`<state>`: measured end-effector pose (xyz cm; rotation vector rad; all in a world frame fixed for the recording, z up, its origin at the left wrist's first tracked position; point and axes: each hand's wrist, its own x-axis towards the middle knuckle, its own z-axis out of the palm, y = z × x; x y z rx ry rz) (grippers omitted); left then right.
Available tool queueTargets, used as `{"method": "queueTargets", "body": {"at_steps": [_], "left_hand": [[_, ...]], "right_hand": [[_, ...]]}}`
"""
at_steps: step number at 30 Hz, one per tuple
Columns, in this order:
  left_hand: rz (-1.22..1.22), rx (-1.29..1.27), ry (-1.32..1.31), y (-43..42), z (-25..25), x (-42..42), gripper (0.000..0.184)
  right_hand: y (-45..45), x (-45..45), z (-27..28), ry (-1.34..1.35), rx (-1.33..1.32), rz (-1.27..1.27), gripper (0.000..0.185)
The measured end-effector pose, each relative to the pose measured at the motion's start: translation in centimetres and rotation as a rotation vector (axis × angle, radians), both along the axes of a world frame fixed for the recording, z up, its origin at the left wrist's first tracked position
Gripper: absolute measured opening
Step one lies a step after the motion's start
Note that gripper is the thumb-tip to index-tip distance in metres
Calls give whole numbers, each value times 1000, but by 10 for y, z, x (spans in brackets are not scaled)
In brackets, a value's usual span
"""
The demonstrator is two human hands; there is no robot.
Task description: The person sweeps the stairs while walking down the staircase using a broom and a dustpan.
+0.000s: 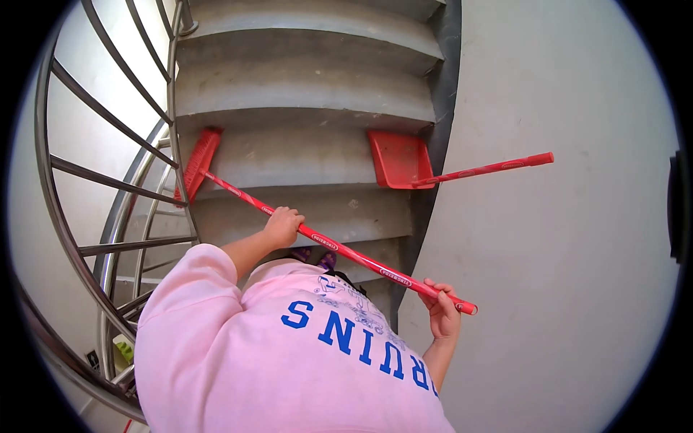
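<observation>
A red broom (339, 249) slants across the view in front of my pink sweatshirt. My left hand (284, 227) is wrapped round the middle of its handle, while the fingers of my right hand (442, 310) close on the handle near its end. The broom's bristled head (198, 166) rests at the left end of a stair tread, beside the metal railing. On the right end of that same tread lies a red dustpan (402, 160), apart from the broom, its long handle pointing right toward the wall.
Grey curved stairs (303, 83) rise ahead, with dust marks on them. A metal railing (68, 231) curves along the left, and a pale wall (563, 238) with a dark skirting (446, 86) bounds the right. My feet (326, 260) show partly below the broom handle.
</observation>
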<state>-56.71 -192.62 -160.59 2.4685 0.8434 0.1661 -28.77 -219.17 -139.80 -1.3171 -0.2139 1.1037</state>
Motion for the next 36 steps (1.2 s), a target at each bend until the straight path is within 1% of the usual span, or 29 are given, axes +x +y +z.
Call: {"method": "queueTargets", "body": {"at_steps": [3,6,9,12,13,17,20,24,28,31,34,36], "left_hand": [[-39,-40,-8,0,-9,0,7],[-53,0,-40,-9,-30,2,8],[-78,-23,-69,-22,-31,3,8],[-182,-45,60,-26,-33,14,12],[-196,-57,64,-28,-32,15,12],[-203,-80,67,-35,-29,30,10],[-236,-95,45,-41,-19,50,10],[-290,-108,-16,-48,3,85,10],[-395,-183,6,-56,26,116,12],[-488,-216,5,-62,37,139,13],[-544,-247,-93,-70,46,159,14],[-581,-260,-113,-71,61,173,14]], "right_hand": [[-5,-1,-9,-6,-1,-9,19],[-24,4,-32,99,6,-20,20],[-47,-1,-41,113,-19,-57,23],[-65,-8,-45,115,-23,-117,24],[-68,-11,-42,117,-34,-141,24],[-78,-8,-29,103,-70,-209,23],[-86,1,-15,33,-69,-248,22],[-101,10,15,-118,-40,-314,22],[-117,7,47,-255,-19,-375,20],[-127,-2,71,-373,-35,-416,22],[-136,-15,99,-500,-55,-442,27],[-137,-22,118,-597,-57,-449,29]]}}
